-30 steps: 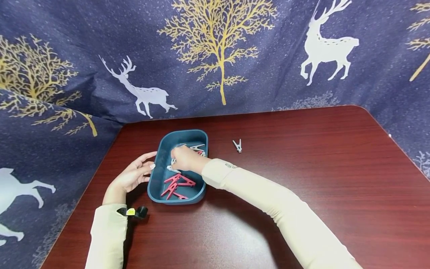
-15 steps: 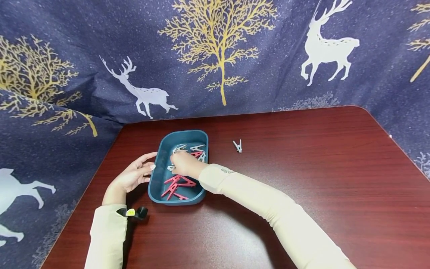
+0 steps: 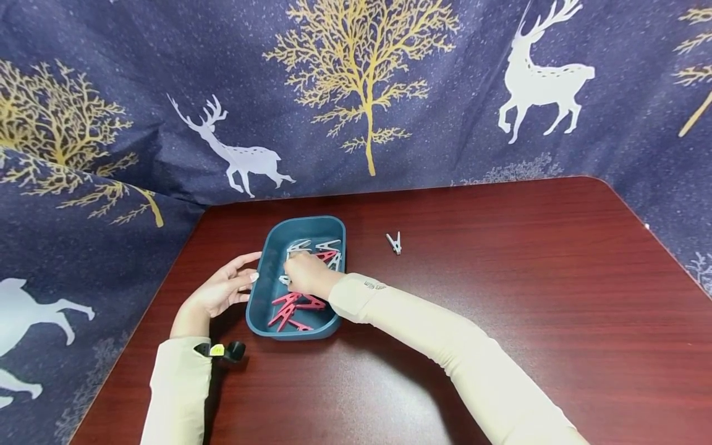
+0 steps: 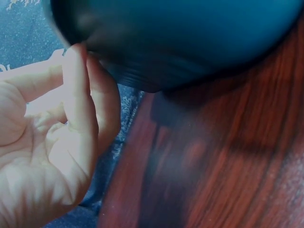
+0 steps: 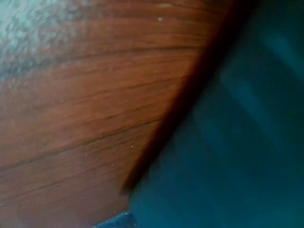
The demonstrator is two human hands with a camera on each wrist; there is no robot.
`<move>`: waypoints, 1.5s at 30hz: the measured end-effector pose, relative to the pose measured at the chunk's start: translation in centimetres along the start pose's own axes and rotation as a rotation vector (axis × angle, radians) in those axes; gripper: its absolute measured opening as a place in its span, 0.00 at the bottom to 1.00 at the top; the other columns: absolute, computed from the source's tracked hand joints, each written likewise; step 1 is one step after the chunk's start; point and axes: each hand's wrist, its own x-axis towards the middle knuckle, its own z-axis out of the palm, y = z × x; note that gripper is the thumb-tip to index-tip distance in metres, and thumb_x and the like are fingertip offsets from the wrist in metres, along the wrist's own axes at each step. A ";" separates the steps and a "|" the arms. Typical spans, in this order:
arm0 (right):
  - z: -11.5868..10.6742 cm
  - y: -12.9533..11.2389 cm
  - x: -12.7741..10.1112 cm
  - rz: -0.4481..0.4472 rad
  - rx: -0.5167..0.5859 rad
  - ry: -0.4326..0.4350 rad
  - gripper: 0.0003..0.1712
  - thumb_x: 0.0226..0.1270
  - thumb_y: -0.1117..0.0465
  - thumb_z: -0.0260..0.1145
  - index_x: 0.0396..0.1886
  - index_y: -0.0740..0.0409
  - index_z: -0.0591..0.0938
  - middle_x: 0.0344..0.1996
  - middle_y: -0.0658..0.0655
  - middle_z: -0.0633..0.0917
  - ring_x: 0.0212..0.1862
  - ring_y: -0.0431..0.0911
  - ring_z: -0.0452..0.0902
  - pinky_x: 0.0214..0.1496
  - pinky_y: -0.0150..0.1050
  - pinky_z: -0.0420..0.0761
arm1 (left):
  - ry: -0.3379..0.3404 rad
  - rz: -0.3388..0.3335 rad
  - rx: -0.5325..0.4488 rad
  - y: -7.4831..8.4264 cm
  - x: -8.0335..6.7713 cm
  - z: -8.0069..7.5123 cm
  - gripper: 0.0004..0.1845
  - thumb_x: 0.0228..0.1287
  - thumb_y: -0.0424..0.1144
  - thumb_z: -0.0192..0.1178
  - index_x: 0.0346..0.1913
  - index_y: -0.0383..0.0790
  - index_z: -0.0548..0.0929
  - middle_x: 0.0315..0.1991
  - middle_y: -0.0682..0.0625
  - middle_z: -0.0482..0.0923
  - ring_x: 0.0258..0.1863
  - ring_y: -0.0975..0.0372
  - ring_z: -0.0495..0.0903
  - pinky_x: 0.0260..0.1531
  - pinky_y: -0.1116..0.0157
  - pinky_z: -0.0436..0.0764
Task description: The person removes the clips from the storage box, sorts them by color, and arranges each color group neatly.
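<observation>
A blue plastic bin (image 3: pixel 258 324) stands on the left part of the table, with several red clothespins (image 3: pixel 287 309) and white clothespins (image 3: pixel 328 245) lying in it. My left hand (image 3: pixel 222 289) touches the bin's left wall from outside, its fingers loosely bent; the left wrist view shows a fingertip against the blue wall (image 4: pixel 190 42). My right hand (image 3: pixel 307 274) reaches down inside the bin with curled fingers. Part of one white clothespin (image 3: pixel 284 280) shows at its fingers, but the fingertips are hidden. The right wrist view shows only the bin's outer wall (image 5: pixel 228 166) and the table.
One white clothespin (image 3: pixel 395 243) lies on the table to the right of the bin. The dark red table (image 3: pixel 500 278) extends far to the right. Behind it hangs a blue cloth (image 3: pixel 434 148) printed with deer and trees. A black wrist camera (image 3: pixel 235 351) juts from the left sleeve.
My right hand has shifted slightly toward the near end inside the bin, covering more of the white clothespin beneath it and uncovering those behind it. My left hand has stayed at the wall.
</observation>
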 end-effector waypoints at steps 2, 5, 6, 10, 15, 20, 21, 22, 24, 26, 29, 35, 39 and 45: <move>0.0 0.0 0.1 0.010 -0.003 -0.002 0.09 0.62 0.53 0.67 0.35 0.53 0.86 0.40 0.51 0.83 0.49 0.45 0.75 0.52 0.38 0.78 | 0.003 -0.003 0.002 0.0 0.1 0.0 0.26 0.73 0.31 0.47 0.70 0.42 0.56 0.44 0.54 0.79 0.38 0.64 0.82 0.37 0.67 0.83; 0.0 0.1 0.1 0.008 -0.011 -0.008 0.08 0.62 0.53 0.67 0.31 0.52 0.86 0.39 0.51 0.83 0.50 0.46 0.75 0.52 0.39 0.77 | 0.003 -0.007 -0.005 0.1 0.1 0.0 0.26 0.73 0.31 0.47 0.70 0.42 0.55 0.44 0.54 0.79 0.38 0.65 0.82 0.37 0.67 0.83; 0.0 0.1 0.1 0.005 -0.012 -0.010 0.08 0.62 0.53 0.67 0.30 0.52 0.86 0.38 0.51 0.83 0.50 0.46 0.75 0.51 0.40 0.77 | 0.001 -0.009 -0.009 0.1 0.1 0.0 0.26 0.73 0.31 0.47 0.70 0.42 0.55 0.44 0.54 0.79 0.38 0.65 0.82 0.36 0.68 0.83; -0.1 0.1 0.1 -0.016 -0.016 -0.018 0.06 0.62 0.55 0.67 0.30 0.52 0.85 0.37 0.52 0.83 0.50 0.46 0.74 0.52 0.39 0.77 | -0.002 -0.009 -0.021 0.1 0.1 -0.1 0.26 0.73 0.30 0.46 0.70 0.43 0.56 0.44 0.54 0.78 0.38 0.66 0.82 0.36 0.69 0.83; -0.2 0.0 0.1 -0.041 -0.046 -0.011 0.06 0.62 0.57 0.67 0.37 0.53 0.84 0.39 0.51 0.83 0.50 0.45 0.76 0.54 0.37 0.77 | -0.006 -0.008 -0.017 0.0 0.1 -0.1 0.26 0.73 0.31 0.46 0.71 0.43 0.55 0.44 0.54 0.78 0.39 0.65 0.82 0.37 0.68 0.83; -0.3 -0.2 0.1 -0.056 -0.080 -0.028 0.13 0.62 0.58 0.67 0.47 0.53 0.83 0.44 0.52 0.84 0.50 0.45 0.76 0.52 0.36 0.79 | -0.012 -0.009 -0.016 0.1 0.1 -0.2 0.27 0.73 0.31 0.46 0.71 0.42 0.54 0.46 0.53 0.78 0.40 0.64 0.82 0.38 0.67 0.83; -0.3 -0.2 0.1 -0.059 -0.083 -0.034 0.14 0.62 0.58 0.67 0.48 0.52 0.83 0.44 0.52 0.84 0.50 0.44 0.76 0.52 0.36 0.79 | -0.012 -0.011 -0.016 0.1 0.1 -0.2 0.27 0.73 0.31 0.46 0.71 0.42 0.54 0.46 0.53 0.78 0.41 0.64 0.82 0.38 0.67 0.83; -0.4 -0.2 0.1 -0.066 -0.090 -0.038 0.15 0.62 0.58 0.67 0.49 0.52 0.82 0.44 0.52 0.84 0.50 0.44 0.76 0.52 0.36 0.79 | -0.011 -0.012 -0.016 0.1 0.1 -0.2 0.27 0.73 0.31 0.46 0.71 0.42 0.54 0.46 0.53 0.78 0.41 0.64 0.82 0.38 0.66 0.83; -0.4 -0.2 0.0 -0.075 -0.084 -0.042 0.14 0.61 0.59 0.68 0.47 0.51 0.83 0.42 0.51 0.85 0.48 0.44 0.76 0.50 0.35 0.79 | -0.006 -0.016 -0.012 0.1 0.1 -0.2 0.27 0.73 0.31 0.46 0.71 0.42 0.54 0.46 0.53 0.77 0.41 0.65 0.82 0.38 0.66 0.83; -0.4 -0.2 0.0 -0.082 -0.072 -0.039 0.10 0.61 0.60 0.67 0.44 0.50 0.84 0.38 0.50 0.85 0.46 0.43 0.75 0.47 0.34 0.79 | -0.003 -0.020 -0.009 0.1 0.1 -0.2 0.27 0.73 0.32 0.46 0.71 0.42 0.54 0.46 0.53 0.77 0.41 0.65 0.82 0.38 0.66 0.83; -0.3 0.0 0.1 -0.080 -0.034 -0.036 0.03 0.62 0.63 0.66 0.34 0.50 0.84 0.31 0.49 0.83 0.41 0.42 0.74 0.39 0.31 0.76 | -0.001 -0.025 -0.010 0.0 0.1 -0.2 0.27 0.73 0.31 0.46 0.71 0.43 0.54 0.46 0.54 0.77 0.41 0.65 0.82 0.38 0.67 0.83; -0.6 0.3 0.1 -0.074 0.047 -0.056 0.19 0.63 0.63 0.64 0.13 0.52 0.71 0.13 0.49 0.68 0.26 0.41 0.69 0.26 0.29 0.65 | -0.005 -0.024 -0.018 0.0 0.2 -0.2 0.27 0.73 0.31 0.46 0.71 0.43 0.54 0.46 0.54 0.78 0.40 0.65 0.83 0.38 0.66 0.83; -1.2 0.4 -0.2 -0.047 0.121 -0.059 0.13 0.62 0.63 0.65 0.18 0.51 0.75 0.18 0.46 0.73 0.29 0.39 0.70 0.30 0.27 0.68 | -0.006 -0.030 -0.023 0.0 0.2 -0.2 0.27 0.73 0.31 0.46 0.71 0.44 0.54 0.45 0.54 0.79 0.39 0.65 0.83 0.38 0.66 0.83; -2.5 0.4 -0.9 -0.006 0.217 -0.038 0.04 0.61 0.63 0.66 0.35 0.56 0.85 0.34 0.51 0.85 0.40 0.42 0.78 0.45 0.32 0.78 | 0.006 -0.041 -0.014 0.0 0.2 -0.2 0.27 0.73 0.32 0.47 0.71 0.44 0.55 0.45 0.54 0.78 0.39 0.64 0.83 0.38 0.66 0.83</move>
